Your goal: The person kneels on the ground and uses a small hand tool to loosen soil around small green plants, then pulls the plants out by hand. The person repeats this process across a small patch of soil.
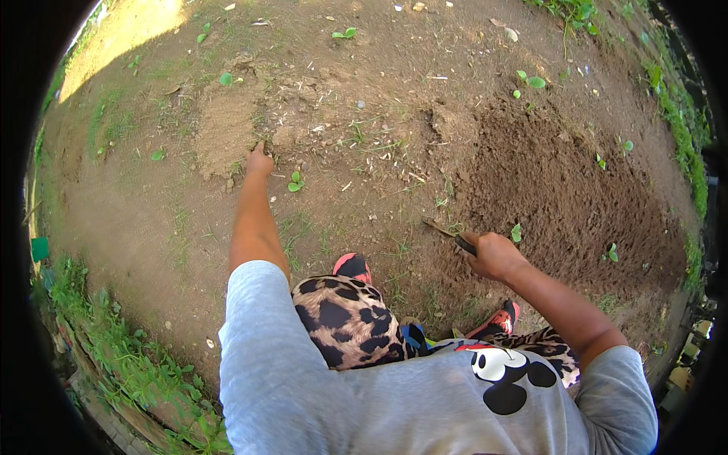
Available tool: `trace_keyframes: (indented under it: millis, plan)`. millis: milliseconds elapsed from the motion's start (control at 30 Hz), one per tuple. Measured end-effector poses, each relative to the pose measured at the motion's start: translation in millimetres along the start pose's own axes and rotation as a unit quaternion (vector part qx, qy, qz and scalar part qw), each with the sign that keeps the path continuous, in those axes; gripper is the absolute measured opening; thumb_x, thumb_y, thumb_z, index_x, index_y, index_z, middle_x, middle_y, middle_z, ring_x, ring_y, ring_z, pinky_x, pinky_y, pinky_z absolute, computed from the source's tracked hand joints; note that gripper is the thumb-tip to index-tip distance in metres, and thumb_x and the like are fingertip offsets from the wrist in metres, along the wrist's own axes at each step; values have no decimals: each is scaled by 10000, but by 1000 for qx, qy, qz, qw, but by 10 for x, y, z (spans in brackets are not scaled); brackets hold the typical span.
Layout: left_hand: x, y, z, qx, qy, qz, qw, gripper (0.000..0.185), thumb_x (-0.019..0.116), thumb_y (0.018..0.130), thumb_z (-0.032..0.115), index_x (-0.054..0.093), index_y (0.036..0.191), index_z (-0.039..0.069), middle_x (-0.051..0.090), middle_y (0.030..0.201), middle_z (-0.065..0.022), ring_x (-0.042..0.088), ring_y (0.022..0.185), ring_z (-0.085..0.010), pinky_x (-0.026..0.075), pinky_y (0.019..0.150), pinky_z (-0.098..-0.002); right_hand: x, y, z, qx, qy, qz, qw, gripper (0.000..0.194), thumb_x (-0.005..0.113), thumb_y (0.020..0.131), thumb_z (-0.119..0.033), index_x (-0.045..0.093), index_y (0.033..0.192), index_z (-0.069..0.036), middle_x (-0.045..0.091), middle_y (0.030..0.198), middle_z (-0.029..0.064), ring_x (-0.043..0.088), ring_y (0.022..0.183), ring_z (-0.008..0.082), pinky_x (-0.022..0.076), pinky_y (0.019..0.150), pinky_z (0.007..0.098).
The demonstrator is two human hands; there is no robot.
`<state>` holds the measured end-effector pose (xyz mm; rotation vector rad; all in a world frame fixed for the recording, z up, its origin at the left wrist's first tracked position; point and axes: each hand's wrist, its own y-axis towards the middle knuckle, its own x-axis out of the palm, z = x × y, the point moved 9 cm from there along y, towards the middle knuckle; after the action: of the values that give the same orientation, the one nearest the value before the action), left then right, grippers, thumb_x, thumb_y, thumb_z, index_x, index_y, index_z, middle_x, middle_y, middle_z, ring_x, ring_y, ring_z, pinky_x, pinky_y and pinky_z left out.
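My left hand [260,160] reaches far forward to the soil, its fingertips at a tuft of small weeds [263,136]. Whether the fingers pinch anything is too small to tell. A leafy seedling [296,182] grows just right of and nearer than that hand. Gripped in my right hand [497,256] is a narrow-bladed hand tool [441,227] with a dark handle; its blade points forward and left, low over the ground. Right beside this hand lies a broad patch of dark, loosened soil [557,187], with a seedling [516,232] at its near side.
More seedlings [226,78] are scattered over the pale, dry soil [142,227]. Dry plant bits and sparse grass [387,145] lie in the middle. Denser greenery [131,352] lines the lower left, with other plants [682,136] along the right edge. My shoes [354,267] are close below.
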<state>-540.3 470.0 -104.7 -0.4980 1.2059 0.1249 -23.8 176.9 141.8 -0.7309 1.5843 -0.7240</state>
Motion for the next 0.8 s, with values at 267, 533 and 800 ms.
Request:
trace_keyframes:
  millis: [267, 533, 800]
  plan:
    - [200, -4, -243, -22, -70, 21, 997, 505, 762, 820, 113, 635, 1305, 173, 762, 914, -110, 724, 972, -288, 547, 927, -397, -75, 88, -77, -12, -35, 3, 999, 468, 624, 904, -240, 604, 1345, -84, 724, 1026, 238, 707, 1010, 386, 570, 919, 479]
    - [189, -274, -278, -75, -122, -25, 989, 461, 702, 832, 29, 638, 1274, 145, 525, 1425, -195, 575, 1254, -332, 514, 1012, -404, 2, 24, -115, 4, -18, 3, 1000, 471, 605, 898, -212, 600, 1355, -99, 715, 1083, 241, 699, 1044, 388, 565, 936, 478]
    - [563, -784, -449, 19, -129, -49, 990, 427, 711, 843, 38, 625, 1255, 107, 514, 1461, -214, 580, 1237, -352, 525, 992, -424, 28, 55, -128, 8, -22, 0, 1000, 474, 595, 898, -210, 599, 1354, -84, 711, 1112, 239, 695, 1059, 389, 563, 938, 481]
